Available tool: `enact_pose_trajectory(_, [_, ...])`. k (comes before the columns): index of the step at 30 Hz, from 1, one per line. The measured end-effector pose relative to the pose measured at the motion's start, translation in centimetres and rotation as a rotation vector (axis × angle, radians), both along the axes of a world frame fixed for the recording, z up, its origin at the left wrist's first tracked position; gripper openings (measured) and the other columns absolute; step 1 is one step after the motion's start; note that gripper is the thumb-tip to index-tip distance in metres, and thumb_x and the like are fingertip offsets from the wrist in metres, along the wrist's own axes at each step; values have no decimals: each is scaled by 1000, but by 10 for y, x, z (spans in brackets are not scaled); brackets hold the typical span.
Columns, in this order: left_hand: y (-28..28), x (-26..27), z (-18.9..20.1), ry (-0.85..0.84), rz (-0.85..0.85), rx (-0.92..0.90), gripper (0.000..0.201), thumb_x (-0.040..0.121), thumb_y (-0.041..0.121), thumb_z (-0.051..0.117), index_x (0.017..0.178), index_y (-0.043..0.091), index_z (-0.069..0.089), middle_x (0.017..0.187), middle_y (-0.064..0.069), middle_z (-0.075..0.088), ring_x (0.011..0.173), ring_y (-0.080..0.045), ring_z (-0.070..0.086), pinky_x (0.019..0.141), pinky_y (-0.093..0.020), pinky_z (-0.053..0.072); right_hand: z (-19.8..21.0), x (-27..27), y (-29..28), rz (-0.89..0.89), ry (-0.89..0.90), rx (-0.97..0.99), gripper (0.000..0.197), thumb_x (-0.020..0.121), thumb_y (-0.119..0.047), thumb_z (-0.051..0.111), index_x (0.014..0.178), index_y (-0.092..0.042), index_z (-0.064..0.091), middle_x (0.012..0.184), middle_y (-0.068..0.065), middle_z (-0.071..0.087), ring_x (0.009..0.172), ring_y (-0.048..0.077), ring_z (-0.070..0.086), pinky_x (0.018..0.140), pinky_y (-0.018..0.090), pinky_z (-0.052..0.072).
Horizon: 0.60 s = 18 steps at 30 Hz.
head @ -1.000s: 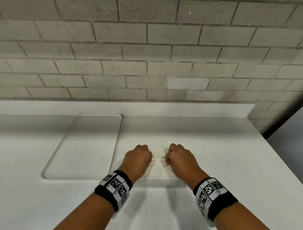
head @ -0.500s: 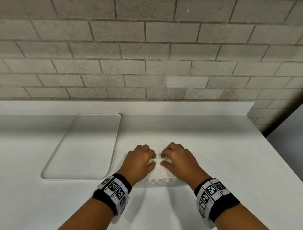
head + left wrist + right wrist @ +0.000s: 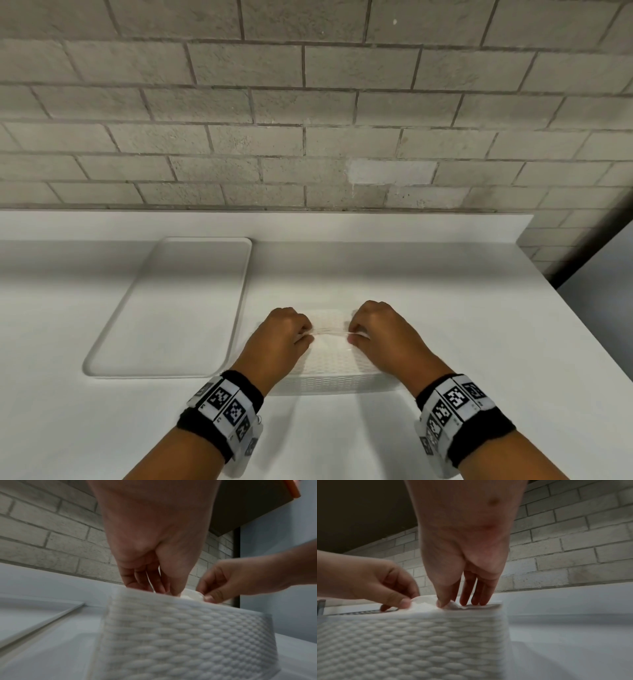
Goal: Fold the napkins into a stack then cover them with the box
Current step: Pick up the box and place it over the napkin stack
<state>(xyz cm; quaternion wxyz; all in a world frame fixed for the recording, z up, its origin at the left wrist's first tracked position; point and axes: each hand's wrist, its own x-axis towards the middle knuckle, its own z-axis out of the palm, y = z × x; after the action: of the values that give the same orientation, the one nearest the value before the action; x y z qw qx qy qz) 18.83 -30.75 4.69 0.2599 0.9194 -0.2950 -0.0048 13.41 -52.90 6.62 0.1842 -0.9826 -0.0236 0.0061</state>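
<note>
Both hands have parted slightly since half a second ago, and a strip of napkin now shows stretched between them. Left hand and right hand each pinch an end of it between thumb and fingertips, just above the slot in the top of the woven white box, probably drawing the tissue through so it can be taken. That box stands on the bench near its front edge, just beside the tray.
</note>
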Motion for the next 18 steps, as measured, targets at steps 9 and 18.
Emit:
enact_pose_trajectory(9, [6,1,-2,-35,0,11,18,98,20,55,100,20,73,103,9,69,102,-9,57,85,-18,46,-3,3,-5,-14,-47,-30,12,97,-28,59,96,-24,70,103,-9,64,102,13,55,81,27,49])
enact_pose_trajectory(18, [-9,-6,2,-25,0,78,32,84,49,64,113,35,65,105,14,62,104,-7,52,83,-32,52,3,4,8,34,13,-61,36,84,-53,65,116,-37,64,114,-16,57,107,12,51,86,32,48])
